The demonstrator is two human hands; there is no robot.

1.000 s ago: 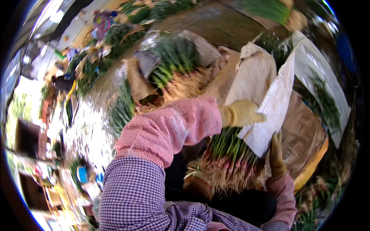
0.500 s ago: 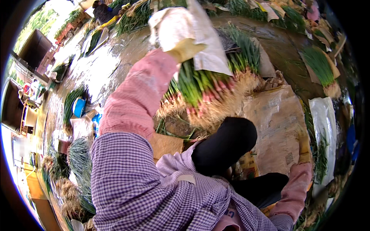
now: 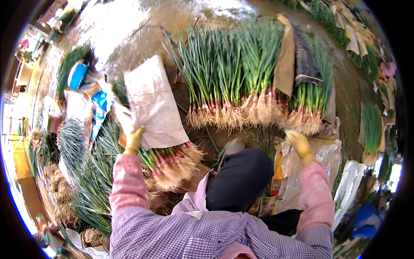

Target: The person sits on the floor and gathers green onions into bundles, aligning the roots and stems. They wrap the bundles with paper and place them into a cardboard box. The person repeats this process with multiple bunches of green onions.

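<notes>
My left hand (image 3: 135, 140), in a yellow glove, is closed on the left edge of a white sheet (image 3: 156, 108). The sheet lies over a bundle of spring onions (image 3: 172, 166), whose pink stems and pale roots stick out at its lower end. In its yellow glove, my right hand (image 3: 300, 146) is held over the far edge of a brown plastic-covered sheet (image 3: 304, 172), fingers stretched forward and slightly blurred. Just beyond its fingertips are the roots of more spring onions (image 3: 308, 105). A row of upright-lying spring onions (image 3: 228, 73) spreads across the wet ground ahead.
A tan strip of board (image 3: 285, 56) and a dark cloth (image 3: 307, 58) lie over the row's right part. Loose spring onions (image 3: 92, 185) pile up at my left, near a blue-and-white bag (image 3: 99, 110). My bent knee (image 3: 241, 177) stands between my hands.
My left hand has moved left and nearer with the white sheet, uncovering the row of spring onions. My right hand has come forward from the brown sheet's right edge. The view has shifted too.
</notes>
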